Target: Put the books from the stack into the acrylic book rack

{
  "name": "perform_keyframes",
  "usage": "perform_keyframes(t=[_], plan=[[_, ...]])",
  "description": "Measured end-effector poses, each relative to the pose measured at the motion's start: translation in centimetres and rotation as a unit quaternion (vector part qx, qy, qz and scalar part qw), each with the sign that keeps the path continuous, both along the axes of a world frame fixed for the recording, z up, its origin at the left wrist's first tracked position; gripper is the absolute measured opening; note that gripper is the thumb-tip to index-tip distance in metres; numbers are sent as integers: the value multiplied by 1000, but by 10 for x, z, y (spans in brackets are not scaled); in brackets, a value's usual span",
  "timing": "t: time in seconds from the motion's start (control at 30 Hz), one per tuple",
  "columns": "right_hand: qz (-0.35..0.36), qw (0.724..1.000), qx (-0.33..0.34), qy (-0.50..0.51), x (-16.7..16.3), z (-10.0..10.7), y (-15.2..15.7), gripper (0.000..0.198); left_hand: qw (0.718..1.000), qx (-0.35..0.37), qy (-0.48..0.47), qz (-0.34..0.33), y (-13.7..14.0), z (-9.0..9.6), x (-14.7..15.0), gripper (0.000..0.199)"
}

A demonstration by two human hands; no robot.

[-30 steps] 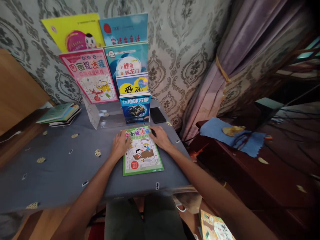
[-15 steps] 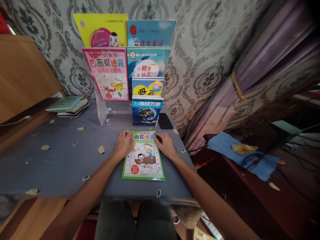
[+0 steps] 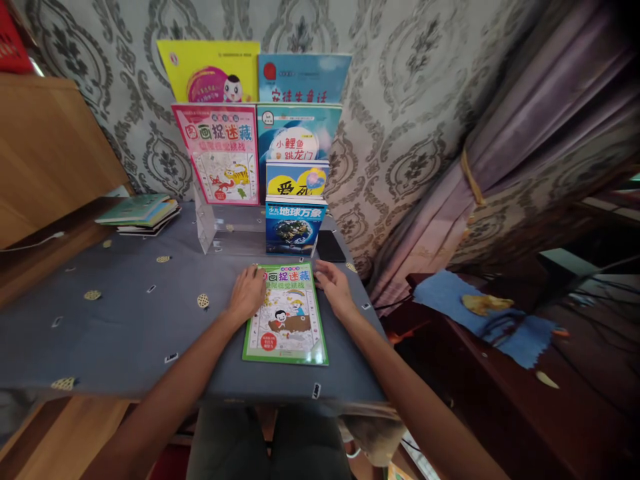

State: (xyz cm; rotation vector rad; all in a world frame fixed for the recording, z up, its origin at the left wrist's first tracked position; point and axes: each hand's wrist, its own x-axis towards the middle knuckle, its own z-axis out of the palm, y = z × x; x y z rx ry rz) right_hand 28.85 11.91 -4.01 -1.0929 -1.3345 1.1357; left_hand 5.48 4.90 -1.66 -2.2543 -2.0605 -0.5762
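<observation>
Already, six covers face forward in the clear rack point(image 3: 204, 227), from the yellow book point(image 3: 210, 70) at its upper left to the globe-covered book point(image 3: 295, 230) at its lower right; the green-bordered book point(image 3: 290, 327) lies outside it, flat on the table point(image 3: 120, 333) just in front of the rack; the left hand point(image 3: 249, 293) rests over this book's left edge, whether gripping cannot be told; the right hand point(image 3: 334, 285), fingers loosely bent and holding nothing, hovers by the right edge.
</observation>
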Motion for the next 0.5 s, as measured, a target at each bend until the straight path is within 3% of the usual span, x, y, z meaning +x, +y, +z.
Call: perform_keyframes(t=[0.1, 0.27, 0.4, 0.5], plan=[[1, 997, -59, 47, 3, 4, 1, 31, 1000, 2, -11, -11, 1, -2, -4, 31], [65, 989, -111, 76, 0, 17, -6, 29, 998, -11, -28, -59, 6, 2, -17, 33], [145, 979, -124, 74, -6, 30, -20, 29, 997, -48, 12, -52, 8, 20, -19, 30], [206, 968, -129, 58, -11, 36, -27, 28, 997, -60, 9, -43, 3, 35, -3, 26]])
